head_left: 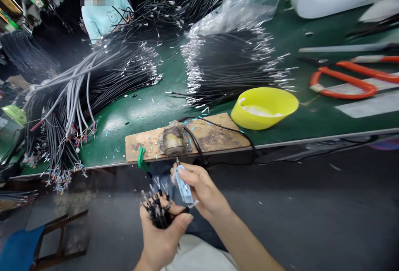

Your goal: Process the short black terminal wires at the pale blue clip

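Left hand (162,237) clamps wire bundle (157,213), right hand (202,192) pinches blue part (183,187); wire piles (230,63) at 12 o'clock look undone.

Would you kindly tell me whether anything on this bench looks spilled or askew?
Small blue and white scraps litter the table around the board, like stripped offcuts. The yellow bowl leans to one side. Cables spill over the table's left edge. The bundle in the left hand looks tidy.
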Demonstrator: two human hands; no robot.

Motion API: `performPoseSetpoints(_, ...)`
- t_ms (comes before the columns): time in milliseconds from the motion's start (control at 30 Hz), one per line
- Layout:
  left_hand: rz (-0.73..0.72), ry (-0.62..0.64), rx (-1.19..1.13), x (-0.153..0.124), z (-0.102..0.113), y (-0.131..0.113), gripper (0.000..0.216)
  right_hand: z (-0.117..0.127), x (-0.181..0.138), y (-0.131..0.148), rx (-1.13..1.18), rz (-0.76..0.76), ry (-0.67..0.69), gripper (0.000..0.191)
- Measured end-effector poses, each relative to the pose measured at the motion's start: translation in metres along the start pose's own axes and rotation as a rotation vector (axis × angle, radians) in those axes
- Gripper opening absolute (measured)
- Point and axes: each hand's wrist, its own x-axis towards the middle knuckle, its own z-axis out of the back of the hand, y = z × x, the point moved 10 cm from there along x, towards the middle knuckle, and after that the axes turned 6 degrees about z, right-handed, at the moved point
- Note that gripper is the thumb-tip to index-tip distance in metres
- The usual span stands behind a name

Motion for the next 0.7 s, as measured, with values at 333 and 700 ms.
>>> performPoseSetpoints(333,0.063,-0.062,-0.021,0.000,0.008,0.008,0.028,0.042,-0.009,-0.023,0.022,-0.018,-0.226,0.050)
performPoseSetpoints(700,0.276,-0.051,-0.039,-0.018,0.022,0.050,0.025,0.053,-0.040,-0.016,-0.299,0.226,-0.061,0.042)
